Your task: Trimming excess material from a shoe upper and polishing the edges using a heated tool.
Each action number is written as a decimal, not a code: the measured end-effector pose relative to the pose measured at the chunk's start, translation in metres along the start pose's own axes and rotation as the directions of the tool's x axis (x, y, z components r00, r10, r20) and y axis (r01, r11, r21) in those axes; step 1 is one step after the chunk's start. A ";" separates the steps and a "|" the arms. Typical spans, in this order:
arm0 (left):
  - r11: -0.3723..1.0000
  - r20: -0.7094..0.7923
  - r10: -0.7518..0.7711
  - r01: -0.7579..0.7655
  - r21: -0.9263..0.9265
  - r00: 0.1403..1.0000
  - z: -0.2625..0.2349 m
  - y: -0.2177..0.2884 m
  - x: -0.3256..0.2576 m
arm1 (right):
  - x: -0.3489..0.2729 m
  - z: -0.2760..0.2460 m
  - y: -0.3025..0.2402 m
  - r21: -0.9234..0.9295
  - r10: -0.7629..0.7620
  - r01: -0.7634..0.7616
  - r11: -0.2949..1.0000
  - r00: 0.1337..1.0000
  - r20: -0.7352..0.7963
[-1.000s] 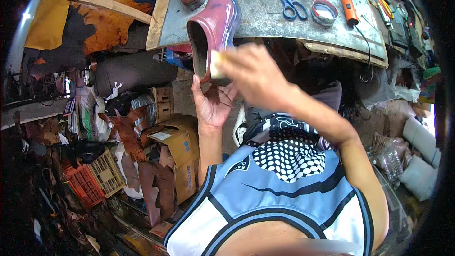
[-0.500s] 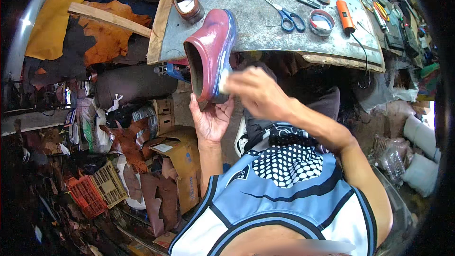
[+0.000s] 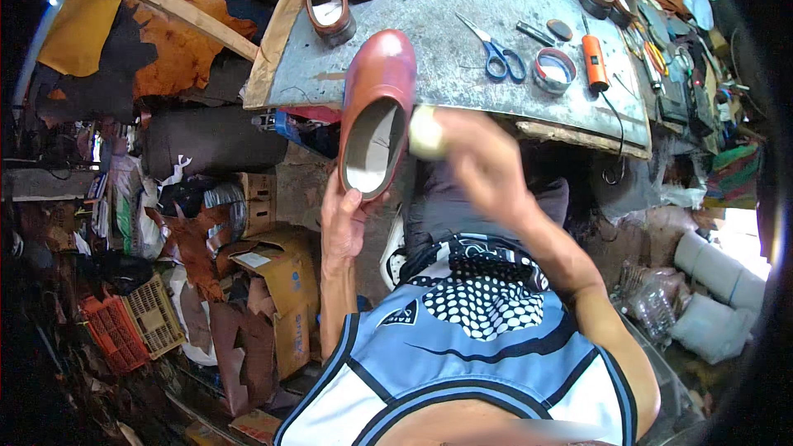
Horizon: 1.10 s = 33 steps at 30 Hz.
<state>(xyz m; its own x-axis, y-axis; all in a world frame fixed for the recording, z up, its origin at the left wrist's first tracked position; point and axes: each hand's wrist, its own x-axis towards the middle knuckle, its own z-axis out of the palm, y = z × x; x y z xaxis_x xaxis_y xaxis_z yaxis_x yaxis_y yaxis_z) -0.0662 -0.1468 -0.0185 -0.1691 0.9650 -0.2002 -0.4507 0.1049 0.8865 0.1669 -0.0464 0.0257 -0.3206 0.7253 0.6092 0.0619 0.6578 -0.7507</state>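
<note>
The left hand cups the heel end of a reddish-brown slip-on shoe, fingers closed round it from below, holding it up at the centre of the frame with its pale lining turned toward the camera and its toe over the near edge of the surface. The right hand, blurred, pinches a small pale block, perhaps a sponge or wax pad, pressed against the shoe's right side at the opening. Judging by this, the step in hand is rubbing or dressing the shoe's side and rim; the next move would call for turning the shoe in the left hand so an untreated stretch faces the block, while the heel grip stays firm. The surface is a grey, scuffed sheet with a wooden edge, filling the upper middle of the frame. On it lie blue-handled scissors, a round open tin, an orange-handled tool, and more brown shoes along its far side. The room is a crowded workshop: leather hides at upper left, cardboard boxes and an orange crate at lower left, and pale rolls at lower right.
</note>
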 end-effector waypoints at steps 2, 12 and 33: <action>0.995 0.010 0.058 -0.058 0.084 0.998 -0.004 0.005 -0.001 | 0.033 -0.010 0.032 -0.362 0.063 -0.116 0.925 0.986 -0.154; 0.951 -0.044 0.179 -0.161 0.265 0.983 -0.008 0.007 -0.003 | 0.051 0.012 0.005 -0.360 -0.089 0.193 0.913 0.954 0.285; 0.943 -0.033 0.115 -0.099 0.319 0.993 -0.009 0.022 -0.002 | 0.059 0.003 0.034 -0.243 -0.240 0.337 0.910 0.903 0.356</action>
<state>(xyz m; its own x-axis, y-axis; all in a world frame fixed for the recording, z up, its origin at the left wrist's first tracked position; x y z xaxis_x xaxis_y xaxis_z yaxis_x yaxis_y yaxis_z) -0.0841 -0.1483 -0.0028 -0.2486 0.9623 -0.1101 -0.1286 0.0799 0.9885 0.1470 0.0182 0.0359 -0.6407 0.4253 0.6392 0.1777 0.8921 -0.4154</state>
